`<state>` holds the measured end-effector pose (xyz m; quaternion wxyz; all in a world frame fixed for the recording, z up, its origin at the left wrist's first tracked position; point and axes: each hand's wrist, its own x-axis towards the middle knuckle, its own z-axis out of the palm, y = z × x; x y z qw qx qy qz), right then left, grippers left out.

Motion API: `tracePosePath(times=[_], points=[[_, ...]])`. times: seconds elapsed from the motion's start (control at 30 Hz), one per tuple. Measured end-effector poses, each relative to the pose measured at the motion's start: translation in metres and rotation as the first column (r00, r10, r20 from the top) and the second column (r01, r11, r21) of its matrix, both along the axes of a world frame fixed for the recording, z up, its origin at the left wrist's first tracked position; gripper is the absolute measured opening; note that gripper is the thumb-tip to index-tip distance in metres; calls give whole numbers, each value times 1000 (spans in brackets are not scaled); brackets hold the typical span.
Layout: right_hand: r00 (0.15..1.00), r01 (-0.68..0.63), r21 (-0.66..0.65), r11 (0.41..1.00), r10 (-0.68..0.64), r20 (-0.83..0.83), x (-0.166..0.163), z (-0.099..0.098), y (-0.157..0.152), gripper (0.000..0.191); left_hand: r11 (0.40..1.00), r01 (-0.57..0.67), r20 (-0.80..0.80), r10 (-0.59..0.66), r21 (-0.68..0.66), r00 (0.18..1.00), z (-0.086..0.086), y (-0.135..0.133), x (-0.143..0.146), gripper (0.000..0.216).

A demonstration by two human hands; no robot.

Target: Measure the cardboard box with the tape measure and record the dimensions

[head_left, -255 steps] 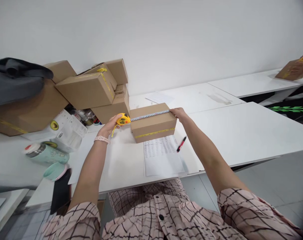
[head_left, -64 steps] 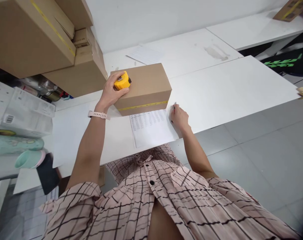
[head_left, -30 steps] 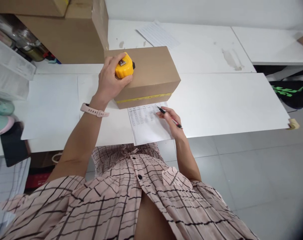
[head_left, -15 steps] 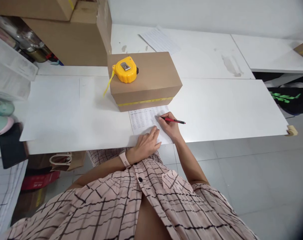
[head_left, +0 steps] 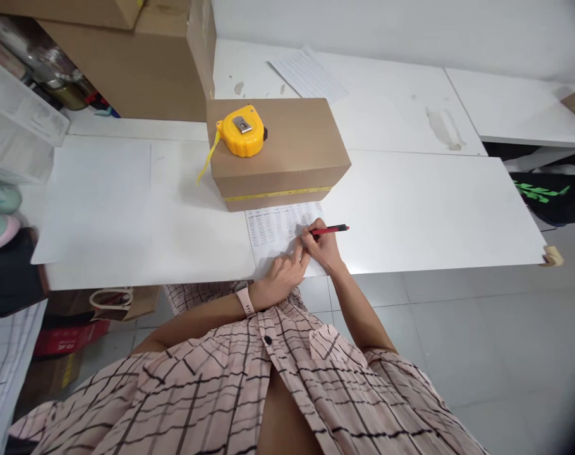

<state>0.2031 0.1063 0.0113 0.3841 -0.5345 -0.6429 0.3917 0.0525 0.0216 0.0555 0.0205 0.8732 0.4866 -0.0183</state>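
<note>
My right hand (head_left: 323, 246) grips a red and black pen (head_left: 332, 229), its tip end hidden by my fingers over the sheet of paper (head_left: 273, 230). Columns of handwriting cover the upper part of that sheet. My left hand (head_left: 287, 268) rests on the paper's lower part with fingers stretched out, its fingertips close to my right hand. Behind the sheet stands a closed cardboard box (head_left: 287, 136) with a yellow strip along its front. On top of the box lies a yellow tape measure (head_left: 242, 131), a short length of its tape hanging out.
Large cardboard boxes (head_left: 131, 69) stand at the back left. Blank white paper (head_left: 98, 196) lies on the left of the white table (head_left: 434, 215), with a dark phone (head_left: 17, 272) beyond it. Another written sheet (head_left: 309, 72) lies behind the box.
My right hand has shifted slightly down the sheet, and the pen now lies at a flatter angle. My left hand has moved a little right, closer to it. The view has shifted slightly.
</note>
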Motion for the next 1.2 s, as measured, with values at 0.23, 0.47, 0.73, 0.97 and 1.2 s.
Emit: tracePosePath(times=[0.23,0.47,0.73,0.97,1.2], points=[[1000,0,6,1000,0,26,-1,2,0,22,1000,16,-21,-16,17,1000,6,1,-2,47],[999,-18,23,1000,17,31,-1,0,1,22,999,36,-31,-36,26,999,12,0,-4,48],[999,-5,21,1000,4,53,-2,1,0,21,1000,12,25,-11,-25,1000,12,1,-4,48],[999,-14,20,1000,13,36,-2,3,1,21,999,32,-30,-32,-1,999,16,1,-4,48],[999,19,51,999,-21,33,-2,2,1,19,1000,16,-8,-16,-26,1000,16,2,-3,48]])
